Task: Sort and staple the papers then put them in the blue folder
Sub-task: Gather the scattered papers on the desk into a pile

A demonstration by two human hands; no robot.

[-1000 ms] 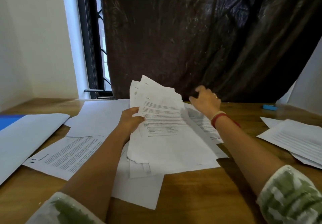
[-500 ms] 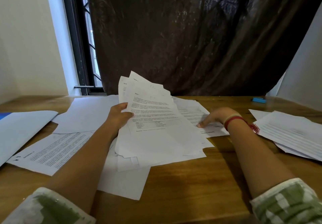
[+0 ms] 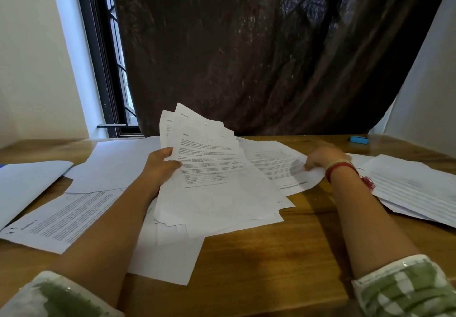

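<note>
- Our left hand point(image 3: 161, 166) grips a fan of printed papers point(image 3: 214, 168) by its left edge, with the thumb laid across the front sheet. The fan tilts up towards us.
- The fan's lower edges reach down onto loose blank sheets point(image 3: 167, 255) on the wooden table point(image 3: 271, 267).
- Our right hand point(image 3: 323, 157) is to the right of the fan, on a printed sheet point(image 3: 276, 163) that lies on the table. The hand is blurred, so we cannot tell whether it pinches the sheet or only presses on it.
- A red thread bracelet point(image 3: 341, 168) sits at that wrist.
- Beyond the right hand and apart from it lies a small blue object point(image 3: 359, 140), too small to identify.
- Right of the right hand rests a pile of papers point(image 3: 409, 188).
- Left of the left forearm lies a single printed page point(image 3: 61, 220).
</note>
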